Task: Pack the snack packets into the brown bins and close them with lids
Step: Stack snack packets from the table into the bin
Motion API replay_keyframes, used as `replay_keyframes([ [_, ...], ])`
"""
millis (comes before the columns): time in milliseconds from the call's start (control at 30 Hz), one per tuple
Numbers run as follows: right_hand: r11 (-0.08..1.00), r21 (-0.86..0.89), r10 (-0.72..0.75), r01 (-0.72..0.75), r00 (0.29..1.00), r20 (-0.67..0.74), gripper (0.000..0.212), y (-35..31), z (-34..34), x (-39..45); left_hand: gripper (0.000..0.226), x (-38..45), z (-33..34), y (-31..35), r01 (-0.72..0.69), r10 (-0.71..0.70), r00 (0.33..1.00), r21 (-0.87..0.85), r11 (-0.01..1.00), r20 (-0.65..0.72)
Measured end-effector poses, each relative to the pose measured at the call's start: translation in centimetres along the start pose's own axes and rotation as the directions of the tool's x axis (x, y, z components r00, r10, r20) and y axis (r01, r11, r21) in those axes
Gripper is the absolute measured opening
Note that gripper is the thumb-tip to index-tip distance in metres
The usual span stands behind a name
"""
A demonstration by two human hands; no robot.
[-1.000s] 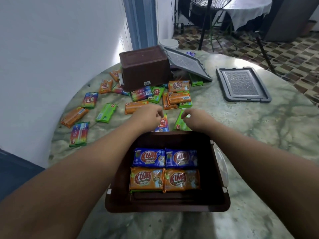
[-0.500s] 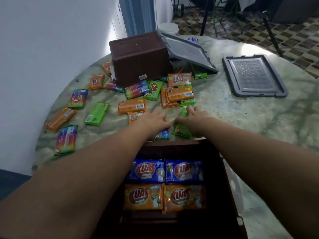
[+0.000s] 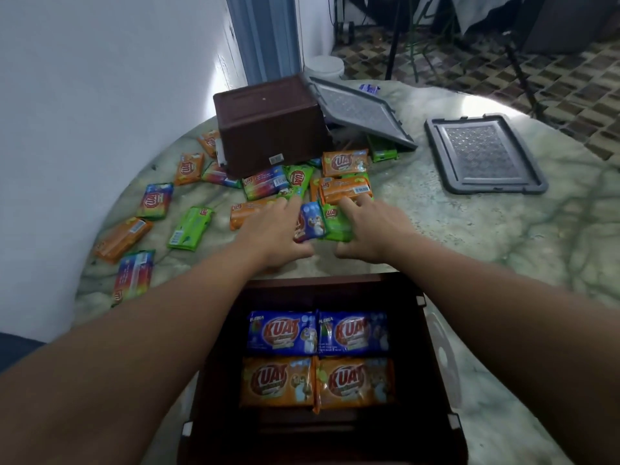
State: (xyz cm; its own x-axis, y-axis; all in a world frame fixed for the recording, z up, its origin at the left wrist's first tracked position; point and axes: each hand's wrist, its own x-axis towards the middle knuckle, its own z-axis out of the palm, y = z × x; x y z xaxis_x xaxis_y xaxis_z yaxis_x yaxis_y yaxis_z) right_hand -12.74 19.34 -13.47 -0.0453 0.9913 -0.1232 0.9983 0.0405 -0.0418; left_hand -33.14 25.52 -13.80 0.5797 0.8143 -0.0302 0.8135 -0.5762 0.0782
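- Loose packets [image 3: 191,228] lie scattered along the bench's left edge, orange, green and rainbow-striped, none shifted over the past second; all of them have yet to be packed.
- The left hand [image 3: 273,234] has reached further out from the near bin's rim and now lies flat, fingers spread, over an orange packet [image 3: 250,211], its thumb side against the blue packet [image 3: 310,221]. It presses rather than grips; nothing is lifted.
- The blue packet, half hidden under that hand a second ago, now shows between the two hands, tilted up on its edge. It looks to be the next one bound for the bin.
- The near bin [image 3: 407,333] sits at the bench's near edge with its lid off, and it has dropped lower in the picture as the camera tipped forward. Four packets lie flat inside in one layer, two blue [image 3: 318,332] behind two orange [image 3: 317,380], so it looks far from full.
- The right hand [image 3: 369,229] has likewise gone forward onto the green packet [image 3: 335,223], fingers stretched to the orange stack [image 3: 345,189] beyond. Whether the thumb pinches the green packet cannot be told.
- The far bin [image 3: 268,125] lies overturned near the bench's far edge, one grey lid [image 3: 355,110] propped against it.
- A second lid [image 3: 483,154] lies flat toward the right edge, well apart from both bins. Closing looks a long way off.
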Motion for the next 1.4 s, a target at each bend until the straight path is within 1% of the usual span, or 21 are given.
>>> replay_keyframes([
  [167, 0.995, 0.099, 0.000, 0.009, 0.996, -0.092, 0.077, -1.9, -1.6, -2.4, 0.082, -3.4, -2.7, -1.0, 0.054, -0.056, 0.989, -0.025, 0.998, -0.139],
  [267, 0.992, 0.122, -0.014, 0.037, 0.983, -0.181, 0.075, -3.0, -2.4, -4.7, 0.081, -6.3, -3.9, -1.0, 0.061, -0.074, 0.982, -0.076, 0.995, -0.173],
  [367, 0.984, 0.170, -0.010, 0.053, 0.969, -0.245, 0.086, -3.9, -2.7, -7.6, 0.082, -9.9, -4.4, -0.4, 0.058, -0.083, 0.976, -0.124, 0.991, -0.201],
  [433, 0.974, 0.214, -0.022, 0.081, 0.964, -0.265, 0.084, -4.4, -2.3, -9.8, 0.083, -12.4, -4.2, 0.4, 0.055, -0.080, 0.979, -0.133, 0.990, -0.186],
  [533, 0.961, 0.232, -0.098, 0.150, 0.971, -0.219, 0.077, -4.9, -1.1, -13.1, 0.083, -16.1, -3.1, 1.8, 0.002, -0.021, 0.993, -0.160, 0.987, -0.118],
  [633, 0.951, 0.231, -0.177, 0.203, 0.976, -0.128, 0.080, -5.0, 0.5, -15.6, 0.076, -19.0, -1.2, 2.8, -0.046, 0.044, 0.999, -0.165, 0.985, -0.015],
  [700, 0.956, 0.214, -0.194, 0.201, 0.980, -0.052, 0.082, -5.0, 1.2, -16.4, 0.075, -20.0, -0.2, 3.1, -0.075, 0.081, 0.995, -0.107, 0.991, 0.051],
  [767, 0.966, 0.150, -0.212, 0.210, 0.977, -0.006, 0.082, -4.9, 1.5, -16.9, 0.079, -20.4, 0.4, 3.2, -0.127, 0.127, 0.990, -0.003, 0.992, 0.063],
  [900, 0.968, 0.022, -0.251, 0.250, 0.968, 0.029, 0.083, -5.2, 2.3, -17.5, 0.083, -20.4, 1.0, 3.0, -0.154, 0.153, 0.986, 0.012, 0.988, 0.066],
  [967, 0.962, -0.019, -0.269, 0.271, 0.962, 0.052, 0.085, -5.3, 2.6, -17.4, 0.084, -20.3, 1.3, 3.0, -0.191, 0.185, 0.978, 0.060, 0.980, 0.098],
  [1100, 0.963, -0.022, -0.268, 0.269, 0.962, 0.047, 0.084, -5.4, 2.6, -17.1, 0.085, -20.3, 1.6, 2.9, -0.211, 0.196, 0.971, 0.109, 0.971, 0.133],
  [1300, 0.963, -0.007, -0.269, 0.270, 0.961, 0.065, 0.086, -5.4, 2.7, -17.1, 0.084, -20.3, 1.8, 2.9, -0.213, 0.199, 0.964, 0.065, 0.975, 0.173],
  [1400, 0.961, -0.004, -0.275, 0.276, 0.958, 0.085, 0.086, -5.4, 2.7, -17.0, 0.082, -20.4, 1.7, 2.9, -0.201, 0.193, 0.968, 0.036, 0.979, 0.162],
])
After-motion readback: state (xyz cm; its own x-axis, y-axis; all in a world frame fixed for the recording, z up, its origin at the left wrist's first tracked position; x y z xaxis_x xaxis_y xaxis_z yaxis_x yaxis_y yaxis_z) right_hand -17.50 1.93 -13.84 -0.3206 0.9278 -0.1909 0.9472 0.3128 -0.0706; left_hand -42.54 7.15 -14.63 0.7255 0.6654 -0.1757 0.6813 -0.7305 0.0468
